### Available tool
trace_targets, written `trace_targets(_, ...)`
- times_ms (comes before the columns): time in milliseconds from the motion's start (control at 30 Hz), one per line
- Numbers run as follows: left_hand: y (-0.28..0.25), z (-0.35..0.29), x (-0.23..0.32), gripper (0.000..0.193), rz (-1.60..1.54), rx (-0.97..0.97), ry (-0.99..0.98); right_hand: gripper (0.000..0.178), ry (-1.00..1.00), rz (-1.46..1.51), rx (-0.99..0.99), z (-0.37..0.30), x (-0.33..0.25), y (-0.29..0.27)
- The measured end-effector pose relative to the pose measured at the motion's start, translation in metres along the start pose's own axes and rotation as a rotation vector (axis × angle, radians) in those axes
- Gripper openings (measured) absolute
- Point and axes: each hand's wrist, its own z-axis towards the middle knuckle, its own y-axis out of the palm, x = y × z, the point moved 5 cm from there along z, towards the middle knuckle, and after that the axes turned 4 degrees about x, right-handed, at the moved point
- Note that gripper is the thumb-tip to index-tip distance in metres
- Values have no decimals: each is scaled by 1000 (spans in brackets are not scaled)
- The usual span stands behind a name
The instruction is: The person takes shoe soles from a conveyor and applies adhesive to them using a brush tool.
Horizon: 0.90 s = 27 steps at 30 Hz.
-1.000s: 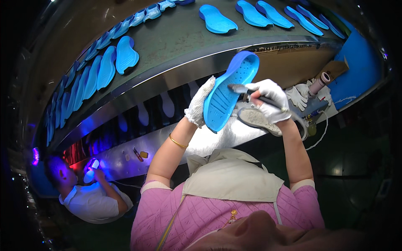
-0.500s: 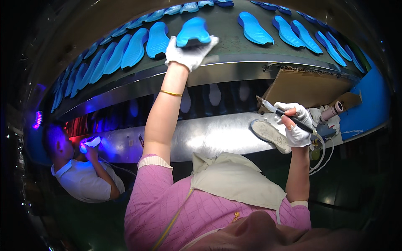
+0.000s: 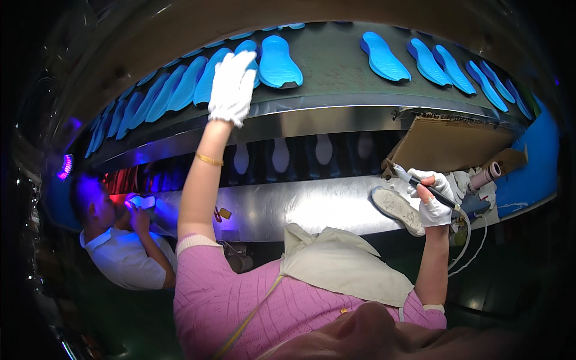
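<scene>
My left hand (image 3: 233,90), in a white glove, reaches up over the dark belt (image 3: 333,72) with its fingers stretched out. It overlaps two blue shoe soles, and I cannot tell whether it touches them. Just right of its fingers lies another blue shoe sole (image 3: 279,63), flat on the belt. My right hand (image 3: 435,201), gloved with some fingertips bare, is closed around a black-handled brush (image 3: 441,196). The brush's tip points up and left, and a pale tube runs from its rear end. Close to that hand, a whitish, worn-looking sole (image 3: 397,207) lies on the metal ledge.
More blue soles (image 3: 384,57) line the belt on both sides. A cardboard sheet (image 3: 447,141) leans behind my right hand, beside a pinkish roll (image 3: 485,175). A metal ledge (image 3: 300,201) runs below the belt. At left, another person (image 3: 123,252) holds a lit sole.
My left hand has let go of a blue sole, which now lies on the belt, and has moved left with its fingers extended. My right hand still grips the brush.
</scene>
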Motion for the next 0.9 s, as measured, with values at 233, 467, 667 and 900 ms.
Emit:
trace_targets(233, 36, -16, -76, 54, 553, -607, -180, 16, 21, 50, -61, 9, 8, 14)
trace_targets(467, 13, 56, -46, 51, 607, -473, -212, 18, 61, 10, 164, -10, 10, -30)
trace_targets(667, 133, 136, 153, 71, -175, -399, 371, 15, 30, -17, 232, -12, 9, -48)
trace_targets(900, 231, 157, 263, 95, -301, -876, 244, 17, 14, -81, 321, -32, 6, -89)
